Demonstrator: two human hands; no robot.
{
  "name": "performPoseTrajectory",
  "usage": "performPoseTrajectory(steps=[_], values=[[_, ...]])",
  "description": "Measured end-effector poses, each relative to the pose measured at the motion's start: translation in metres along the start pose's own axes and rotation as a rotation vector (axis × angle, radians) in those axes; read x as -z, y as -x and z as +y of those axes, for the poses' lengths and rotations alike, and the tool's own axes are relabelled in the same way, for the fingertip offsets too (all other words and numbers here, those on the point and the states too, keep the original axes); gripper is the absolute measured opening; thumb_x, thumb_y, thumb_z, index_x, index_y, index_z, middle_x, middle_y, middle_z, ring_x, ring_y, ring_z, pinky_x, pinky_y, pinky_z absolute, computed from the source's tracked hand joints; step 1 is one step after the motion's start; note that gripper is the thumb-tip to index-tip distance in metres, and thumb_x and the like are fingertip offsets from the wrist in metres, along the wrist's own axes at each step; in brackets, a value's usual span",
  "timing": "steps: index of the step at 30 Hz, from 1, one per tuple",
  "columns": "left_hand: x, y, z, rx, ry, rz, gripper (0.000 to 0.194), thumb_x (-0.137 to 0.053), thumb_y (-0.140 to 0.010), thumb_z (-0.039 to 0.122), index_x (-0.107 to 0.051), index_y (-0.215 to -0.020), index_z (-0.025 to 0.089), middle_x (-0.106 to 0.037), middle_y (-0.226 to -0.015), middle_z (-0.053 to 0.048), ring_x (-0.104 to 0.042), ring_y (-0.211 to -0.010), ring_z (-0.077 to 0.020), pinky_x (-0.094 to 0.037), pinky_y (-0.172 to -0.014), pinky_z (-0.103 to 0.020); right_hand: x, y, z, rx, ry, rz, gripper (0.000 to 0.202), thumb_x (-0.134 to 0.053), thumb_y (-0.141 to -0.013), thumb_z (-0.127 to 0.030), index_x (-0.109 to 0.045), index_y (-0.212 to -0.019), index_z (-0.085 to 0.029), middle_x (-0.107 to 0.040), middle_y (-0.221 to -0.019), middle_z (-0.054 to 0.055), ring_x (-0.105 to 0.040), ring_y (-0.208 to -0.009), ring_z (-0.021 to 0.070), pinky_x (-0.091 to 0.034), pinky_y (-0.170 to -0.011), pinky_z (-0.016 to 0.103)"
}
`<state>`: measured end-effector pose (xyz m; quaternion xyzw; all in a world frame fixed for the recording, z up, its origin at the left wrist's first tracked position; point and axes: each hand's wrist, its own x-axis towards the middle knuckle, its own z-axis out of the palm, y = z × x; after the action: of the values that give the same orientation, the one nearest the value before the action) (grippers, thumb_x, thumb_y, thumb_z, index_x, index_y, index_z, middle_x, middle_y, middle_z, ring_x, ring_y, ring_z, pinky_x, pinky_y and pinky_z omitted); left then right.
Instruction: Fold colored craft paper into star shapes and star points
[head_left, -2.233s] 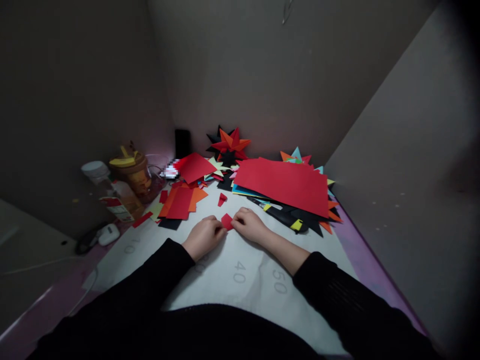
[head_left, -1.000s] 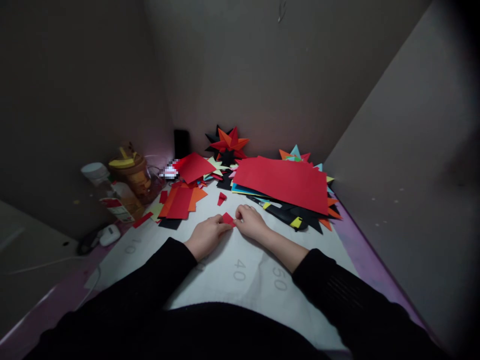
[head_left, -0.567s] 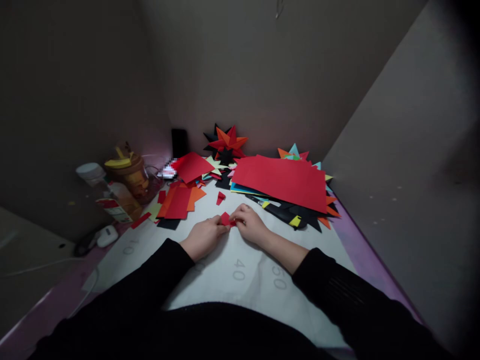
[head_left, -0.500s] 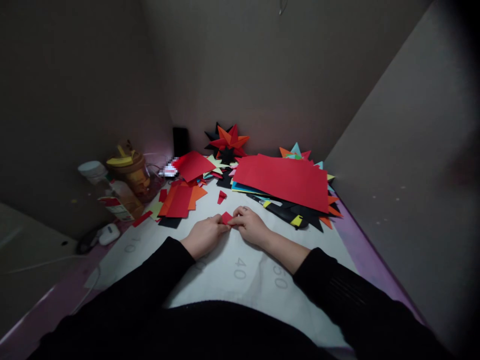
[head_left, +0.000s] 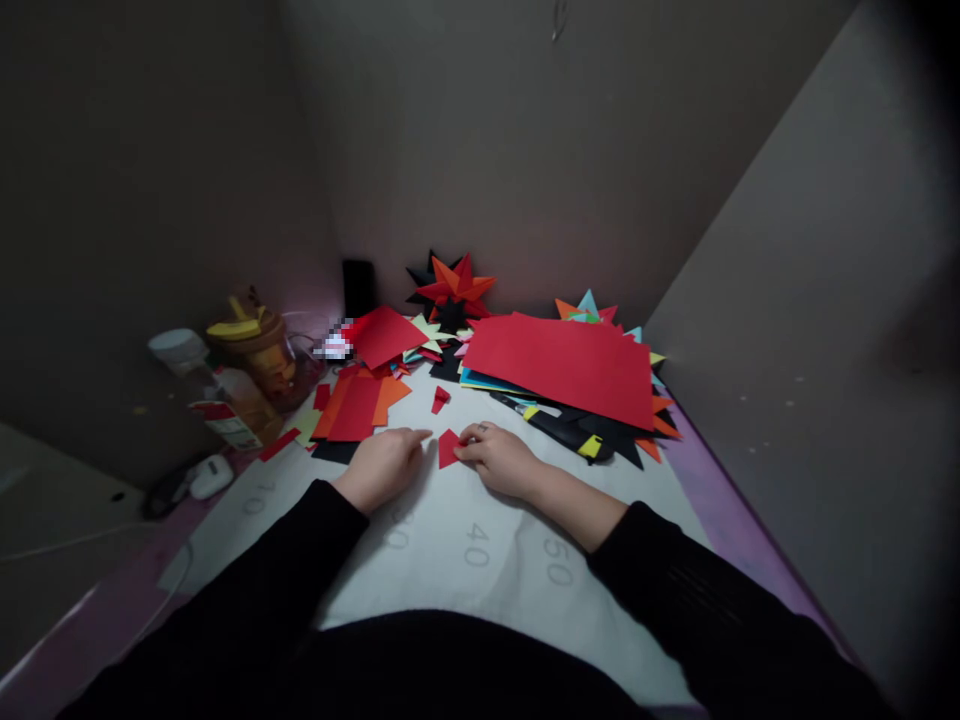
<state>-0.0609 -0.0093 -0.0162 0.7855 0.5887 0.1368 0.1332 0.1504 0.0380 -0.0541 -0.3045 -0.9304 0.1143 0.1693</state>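
Observation:
A small red piece of paper (head_left: 448, 449) with a pointed top lies at the middle of the white mat. My right hand (head_left: 496, 458) pinches its right edge between thumb and fingers. Just to the left, my left hand (head_left: 386, 462) is off the paper, its index finger stretched toward it and the other fingers curled. Beyond the paper is a small folded red piece (head_left: 440, 399). A stack of red and orange paper rectangles (head_left: 355, 408) lies past my left hand.
Large red sheets (head_left: 562, 362) cover other coloured sheets at the back right, with a black and yellow utility knife (head_left: 559, 430) before them. Folded paper stars (head_left: 456, 285) stand by the wall. At the left are a bottle (head_left: 234, 400), a yellow-lidded cup (head_left: 251, 345) and a white case (head_left: 211, 477).
My left hand has let go of the red paper and drawn back to the left. My right hand keeps its hold, and more of the paper shows now.

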Motion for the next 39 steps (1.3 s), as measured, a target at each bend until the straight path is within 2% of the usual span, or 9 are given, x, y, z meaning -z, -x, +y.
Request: performPoseTrajectory(steps=[4,11,17,19,22,26,31,35,39], values=[[-0.01,-0.014,-0.01,0.106,0.476,-0.024,0.047,-0.045,-0.082,0.027,-0.046,-0.128,0.014,-0.069,-0.092,-0.009,-0.063,-0.082,-0.0184,-0.046,-0.074,-0.029,-0.005,0.0,0.005,0.049,-0.024,0.063,0.026,-0.052,-0.083,-0.011,-0.072,-0.096,-0.022,-0.065,-0.101,0.007,-0.053,-0.088,0.0203,-0.043,-0.078,0.033],[-0.011,-0.023,-0.006,0.217,0.874,-0.248,0.041,-0.05,-0.081,0.029,-0.052,-0.119,0.013,-0.067,-0.099,-0.011,-0.058,-0.067,-0.0125,-0.038,-0.05,-0.021,-0.01,-0.001,0.009,0.093,-0.048,0.128,0.024,-0.051,-0.086,-0.015,-0.072,-0.094,-0.023,-0.065,-0.106,0.008,-0.053,-0.088,0.0189,-0.044,-0.079,0.033],[-0.006,-0.019,0.001,0.435,1.066,-0.019,0.03,-0.049,-0.083,0.021,-0.051,-0.112,0.018,-0.051,-0.128,-0.012,-0.064,-0.089,-0.0151,-0.049,-0.064,-0.023,-0.01,-0.001,0.009,0.099,-0.077,0.13,0.025,-0.051,-0.086,-0.013,-0.072,-0.095,-0.022,-0.065,-0.106,0.009,-0.053,-0.091,0.0203,-0.044,-0.08,0.035],[-0.003,-0.017,0.002,0.483,1.179,-0.019,0.031,-0.05,-0.082,0.019,-0.047,-0.114,0.02,-0.044,-0.134,-0.012,-0.064,-0.09,-0.0162,-0.052,-0.066,-0.026,-0.009,-0.001,0.009,0.108,-0.082,0.127,0.024,-0.051,-0.086,-0.013,-0.072,-0.094,-0.021,-0.065,-0.105,0.009,-0.053,-0.09,0.0202,-0.044,-0.08,0.035],[-0.002,-0.017,0.002,0.46,1.312,-0.088,0.031,-0.054,-0.08,0.015,-0.048,-0.11,0.02,-0.051,-0.124,-0.012,-0.064,-0.094,-0.018,-0.054,-0.072,-0.03,-0.008,-0.001,0.008,0.112,-0.09,0.125,0.024,-0.051,-0.086,-0.014,-0.072,-0.094,-0.022,-0.065,-0.106,0.009,-0.053,-0.089,0.0198,-0.044,-0.079,0.035],[-0.011,-0.019,0.0,0.384,1.315,-0.165,0.02,-0.059,-0.076,0.017,-0.058,-0.096,0.015,-0.063,-0.096,-0.008,-0.063,-0.087,-0.0154,-0.05,-0.074,-0.028,-0.008,-0.001,0.008,0.096,-0.089,0.123,0.024,-0.051,-0.086,-0.014,-0.072,-0.095,-0.023,-0.065,-0.108,0.009,-0.053,-0.09,0.0201,-0.044,-0.08,0.035],[-0.022,-0.021,-0.001,0.338,0.991,-0.202,0.028,-0.055,-0.076,0.021,-0.068,-0.098,0.009,-0.067,-0.074,-0.006,-0.055,-0.061,-0.0122,-0.043,-0.06,-0.026,-0.006,0.0,0.008,0.078,-0.109,0.163,0.027,-0.05,-0.083,-0.011,-0.07,-0.096,-0.022,-0.063,-0.11,0.009,-0.053,-0.095,0.0213,-0.044,-0.083,0.036],[-0.019,-0.022,0.0,0.387,1.006,-0.116,0.046,-0.053,-0.074,0.016,-0.06,-0.119,0.01,-0.07,-0.091,-0.01,-0.06,-0.07,-0.015,-0.044,-0.062,-0.026,0.001,0.002,0.003,-0.061,-0.179,0.373,0.038,-0.046,-0.078,-0.004,-0.063,-0.108,-0.02,-0.061,-0.102,0.01,-0.052,-0.098,0.0225,-0.042,-0.088,0.039],[-0.01,-0.019,0.002,0.243,1.105,-0.021,0.059,-0.057,-0.073,0.016,-0.049,-0.132,0.017,-0.059,-0.124,-0.013,-0.06,-0.101,-0.0206,-0.048,-0.078,-0.03,-0.001,-0.003,-0.005,-0.276,-0.526,0.513,0.03,-0.052,-0.08,-0.019,-0.048,-0.11,-0.02,-0.058,-0.086,0.004,-0.057,-0.079,0.0182,-0.047,-0.075,0.034]])
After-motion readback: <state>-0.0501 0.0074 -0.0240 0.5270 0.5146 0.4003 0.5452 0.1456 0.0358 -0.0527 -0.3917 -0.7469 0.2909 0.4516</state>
